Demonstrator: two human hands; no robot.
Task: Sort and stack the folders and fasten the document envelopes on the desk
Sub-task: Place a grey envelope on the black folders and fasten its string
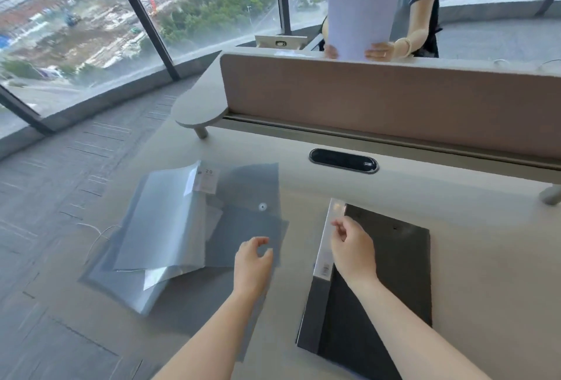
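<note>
A loose heap of translucent grey folders (158, 225) lies on the left of the desk (485, 228). On top of it rests a darker grey document envelope (252, 197) with a round button clasp (262, 206). A thick black binder (391, 282) with a pale spine lies flat on the right. My left hand (253, 261) hovers over the envelope's near right corner, fingers curled and apart, holding nothing. My right hand (353, 246) is above the binder's spine near its far end, fingers loosely bent, with nothing seen in it.
A brown partition screen (394, 103) bounds the desk's far side, with a black cable port (343, 161) in front of it. Behind it a seated person holds up a white sheet (361, 21). Windows and grey carpet floor (45, 197) lie to the left.
</note>
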